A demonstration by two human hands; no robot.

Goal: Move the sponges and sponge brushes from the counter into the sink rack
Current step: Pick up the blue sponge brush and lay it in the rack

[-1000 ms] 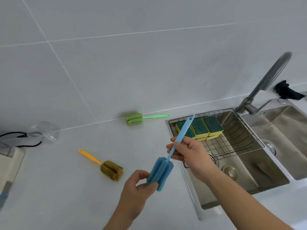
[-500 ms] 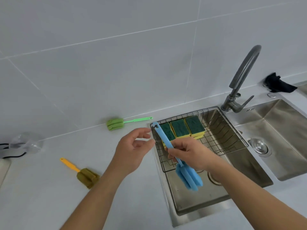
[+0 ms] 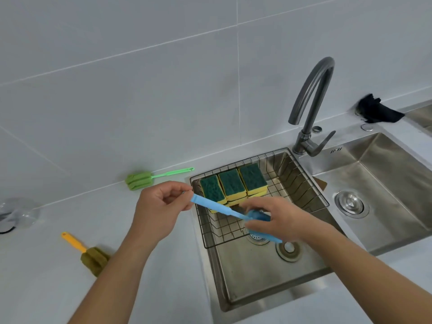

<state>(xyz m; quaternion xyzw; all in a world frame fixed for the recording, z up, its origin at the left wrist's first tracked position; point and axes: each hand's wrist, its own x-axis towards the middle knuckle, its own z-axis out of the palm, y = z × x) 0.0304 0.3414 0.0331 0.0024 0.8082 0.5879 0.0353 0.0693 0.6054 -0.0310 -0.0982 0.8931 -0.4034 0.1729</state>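
Now both hands grip the blue sponge brush (image 3: 216, 208): left hand (image 3: 161, 208) pinching the handle tip, right hand (image 3: 279, 218) closed around its foam head over the sink rack (image 3: 301, 181). Released carelessly, it could slip past the rack's front edge into the basin (image 3: 257, 279) beneath the right hand.

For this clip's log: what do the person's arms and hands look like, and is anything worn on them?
Both arms are bare as far as the picture shows, with no sleeves in view. The left hand and right hand wear no gloves, and no rings, watch, wristband or bracelet show on the parts visible. No markings, tape or cables appear on either forearm. The right hand's fingertips are partly hidden.
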